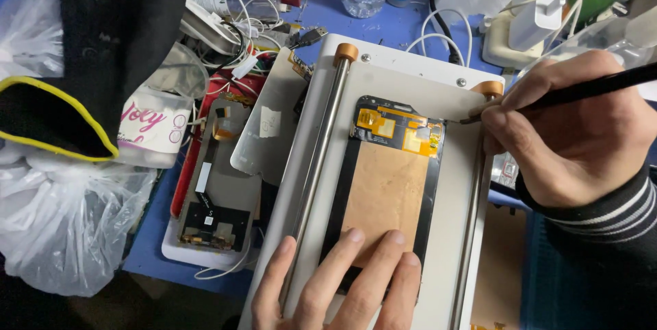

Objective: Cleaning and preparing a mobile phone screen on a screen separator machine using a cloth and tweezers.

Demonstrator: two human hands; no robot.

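Cluttered blue worktable (393, 25), evenly lit, dark floor (102, 309) below.

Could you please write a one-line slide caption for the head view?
Left hand presses a phone screen on a white plate; right hand holds a black tool.

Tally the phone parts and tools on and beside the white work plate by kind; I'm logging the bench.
Phone screen panel on the plate: 1
Phone frame left of the plate: 1
Metal rails: 2
Black tool in the right hand: 1
Total: 5
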